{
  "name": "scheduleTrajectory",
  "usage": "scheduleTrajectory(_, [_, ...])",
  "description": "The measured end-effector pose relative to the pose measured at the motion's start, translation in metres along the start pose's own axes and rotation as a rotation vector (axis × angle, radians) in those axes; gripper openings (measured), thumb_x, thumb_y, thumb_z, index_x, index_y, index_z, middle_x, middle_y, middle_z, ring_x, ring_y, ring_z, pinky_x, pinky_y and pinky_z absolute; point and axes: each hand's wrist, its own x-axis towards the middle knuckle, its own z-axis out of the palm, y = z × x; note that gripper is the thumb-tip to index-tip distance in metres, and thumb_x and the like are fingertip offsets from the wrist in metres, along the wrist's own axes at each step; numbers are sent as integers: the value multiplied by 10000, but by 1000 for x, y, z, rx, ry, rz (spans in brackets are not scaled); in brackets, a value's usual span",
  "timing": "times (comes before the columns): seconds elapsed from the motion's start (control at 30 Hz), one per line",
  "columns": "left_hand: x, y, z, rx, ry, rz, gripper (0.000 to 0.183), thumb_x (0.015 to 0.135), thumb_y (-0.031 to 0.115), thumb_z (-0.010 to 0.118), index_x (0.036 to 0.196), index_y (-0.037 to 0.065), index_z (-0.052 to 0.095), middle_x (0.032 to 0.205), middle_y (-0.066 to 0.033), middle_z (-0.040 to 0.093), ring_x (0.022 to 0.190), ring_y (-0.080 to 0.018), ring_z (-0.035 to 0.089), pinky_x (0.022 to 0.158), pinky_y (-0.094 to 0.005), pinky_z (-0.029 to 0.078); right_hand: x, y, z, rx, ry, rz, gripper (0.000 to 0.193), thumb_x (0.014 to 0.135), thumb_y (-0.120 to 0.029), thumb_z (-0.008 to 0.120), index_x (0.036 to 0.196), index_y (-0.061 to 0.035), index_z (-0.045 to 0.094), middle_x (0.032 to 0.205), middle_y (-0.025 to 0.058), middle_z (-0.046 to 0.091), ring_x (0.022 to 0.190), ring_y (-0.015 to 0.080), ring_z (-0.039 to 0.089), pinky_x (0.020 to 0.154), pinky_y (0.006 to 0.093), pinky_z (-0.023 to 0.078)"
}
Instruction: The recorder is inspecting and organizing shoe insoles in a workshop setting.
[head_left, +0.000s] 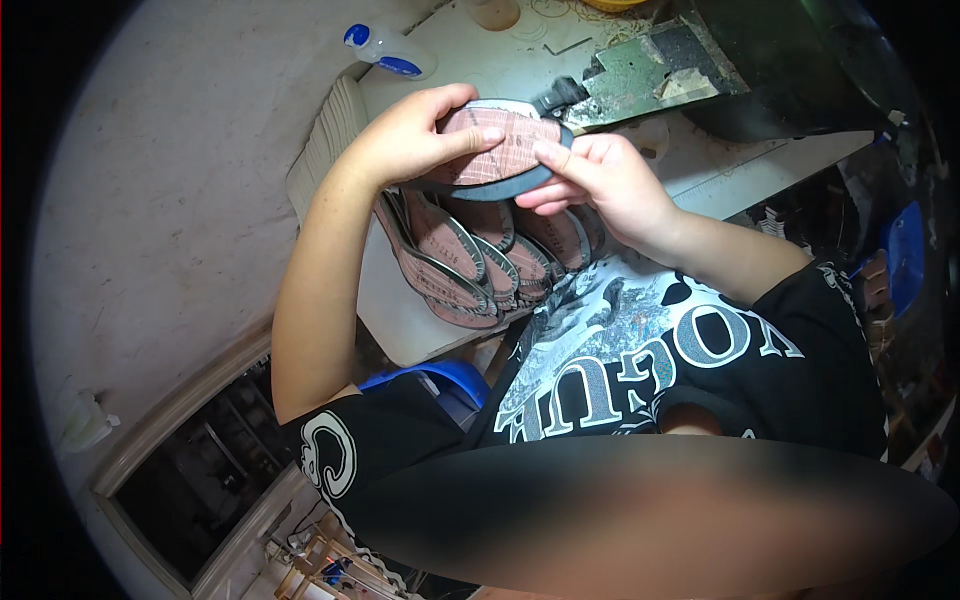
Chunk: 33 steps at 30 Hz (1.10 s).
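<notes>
Above the table, a shoe insole (490, 150) with a pinkish lined face and a dark rim is held between both hands. My left hand (425, 130) is closed round its left end, thumb pressed on the pink face. At its right end, my right hand (600, 175) pinches the edge, with the thumb on top and fingers underneath. Just below lies a pile of similar pinkish insoles (440, 243) with dark, pleated edges. A stack of off-white, sole-shaped pieces (338, 130) stands left of my left hand.
A green metal machine plate (640, 80) with a dark knob sits beyond my hands. A hex key (568, 46) and a blue-capped bottle (385, 52) lie on the pale table (400, 335). A wall (180, 150) borders the left; a blue plastic seat (450, 380) stands below the table edge.
</notes>
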Motion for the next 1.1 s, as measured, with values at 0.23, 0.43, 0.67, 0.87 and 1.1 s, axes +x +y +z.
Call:
scheduleTrajectory(0.23, [-19, 11, 23, -265, 106, -237, 519, 780, 440, 738, 956, -33, 620, 781, -66, 631, 690, -121, 572, 597, -266, 476, 10, 0, -6, -11, 7, 12, 359, 936, -296, 581, 873, 52, 640, 829, 142, 688, 721, 162, 687, 641, 235, 565])
scheduleTrajectory(0.43, [-27, 40, 51, -423, 165, -542, 480, 816, 454, 700, 895, -17, 658, 774, -86, 662, 615, -130, 614, 572, -247, 498, 12, -2, -16, -110, -9, -21, 308, 883, -297, 642, 878, 10, 659, 845, 99, 688, 746, 132, 669, 674, 259, 544])
scheduleTrajectory(0.67, [-25, 55, 74, -643, 383, -557, 594, 817, 523, 649, 872, -69, 655, 736, -166, 662, 588, -213, 654, 517, -307, 552, -8, 13, -25, -526, -171, 45, 408, 833, -395, 688, 991, -19, 682, 848, 50, 675, 654, 91, 601, 568, 220, 473])
scheduleTrajectory(0.87, [-30, 50, 65, -687, 267, -549, 591, 790, 507, 695, 861, -76, 633, 696, -162, 656, 536, -204, 649, 485, -279, 543, 10, 3, -35, -389, -179, -5, 294, 853, -250, 700, 1000, 4, 679, 888, 47, 682, 768, 80, 616, 719, 237, 493])
scheduleTrajectory(1.1, [-17, 27, 70, -759, 448, -447, 389, 754, 331, 795, 695, 29, 557, 536, -56, 563, 394, -116, 506, 410, -258, 465, 21, 0, -42, -454, -119, 2, 352, 825, -327, 718, 933, 6, 681, 821, 39, 665, 707, 72, 600, 653, 221, 484])
